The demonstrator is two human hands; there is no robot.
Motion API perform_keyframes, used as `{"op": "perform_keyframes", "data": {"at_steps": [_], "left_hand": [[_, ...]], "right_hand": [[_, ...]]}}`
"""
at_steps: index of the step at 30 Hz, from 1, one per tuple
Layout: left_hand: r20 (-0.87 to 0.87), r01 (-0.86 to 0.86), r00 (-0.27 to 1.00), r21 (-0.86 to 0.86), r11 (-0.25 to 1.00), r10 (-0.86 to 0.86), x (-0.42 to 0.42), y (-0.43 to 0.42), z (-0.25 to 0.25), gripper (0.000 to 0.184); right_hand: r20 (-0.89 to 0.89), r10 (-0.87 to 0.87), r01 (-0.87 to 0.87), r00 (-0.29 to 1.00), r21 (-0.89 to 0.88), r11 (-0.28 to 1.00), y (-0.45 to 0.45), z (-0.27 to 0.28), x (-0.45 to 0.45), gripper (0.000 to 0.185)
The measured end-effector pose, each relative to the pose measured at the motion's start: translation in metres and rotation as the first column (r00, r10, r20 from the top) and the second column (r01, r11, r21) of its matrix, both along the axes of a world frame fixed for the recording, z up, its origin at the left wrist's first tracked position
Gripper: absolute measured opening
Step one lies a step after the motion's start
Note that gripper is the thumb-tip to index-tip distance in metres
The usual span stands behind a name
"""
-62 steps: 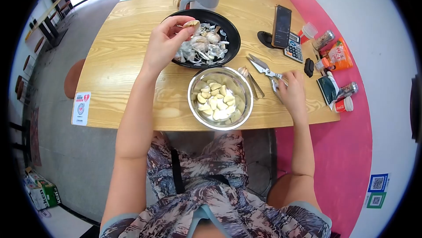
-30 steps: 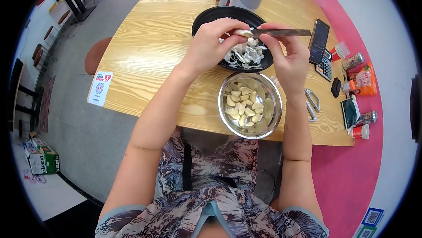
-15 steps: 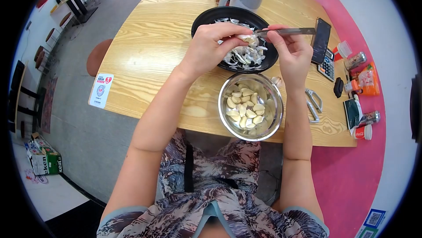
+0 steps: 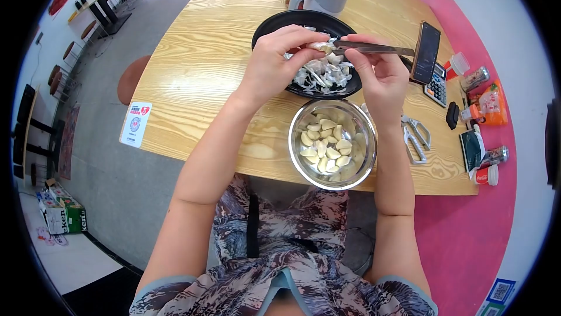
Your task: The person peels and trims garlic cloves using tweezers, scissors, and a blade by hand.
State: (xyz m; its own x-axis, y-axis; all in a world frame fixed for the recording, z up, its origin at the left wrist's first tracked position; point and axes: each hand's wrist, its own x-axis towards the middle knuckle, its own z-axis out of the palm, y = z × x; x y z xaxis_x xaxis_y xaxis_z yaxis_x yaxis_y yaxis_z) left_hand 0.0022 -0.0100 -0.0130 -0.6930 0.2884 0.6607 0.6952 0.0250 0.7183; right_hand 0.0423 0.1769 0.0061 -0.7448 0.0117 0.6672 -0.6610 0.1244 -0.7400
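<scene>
One garlic piece over pan, left hand fingers clamped on it. Right hand fingers pinch tweezers, now against it; scissors at 3 o'clock from bowl.

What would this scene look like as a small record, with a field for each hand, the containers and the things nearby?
Left hand: pinching a garlic clove with skin on it
Right hand: holding metal tweezers, tips at the clove
Black pan: beneath the hands, holding papery garlic skins
Steel bowl: nearer the person, holding peeled cloves
Beyond pan: grey mug
Right side: phone, calculator, scissors
Hidden: scissor blades
</scene>
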Motion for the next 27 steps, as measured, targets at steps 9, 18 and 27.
{"op": "perform_keyframes", "data": {"at_steps": [9,18,27], "left_hand": [[-0.226,-0.106,0.971,-0.118,0.987,0.077,-0.007,-0.002,-0.006,0.027],[-0.104,0.011,0.994,-0.052,0.999,-0.017,-0.001,0.0,-0.002,0.028],[0.035,-0.033,0.999,0.044,0.998,0.032,0.004,0.001,0.002,0.025]], "right_hand": [[0.08,0.009,-0.011,0.997,0.024,1.0,0.001,0.0,0.0,0.012],[0.065,-0.07,0.073,0.995,-0.044,0.996,0.004,-0.009,-0.01,0.011],[0.033,-0.173,0.17,0.984,0.072,0.983,0.006,-0.004,-0.008,0.02]]}}
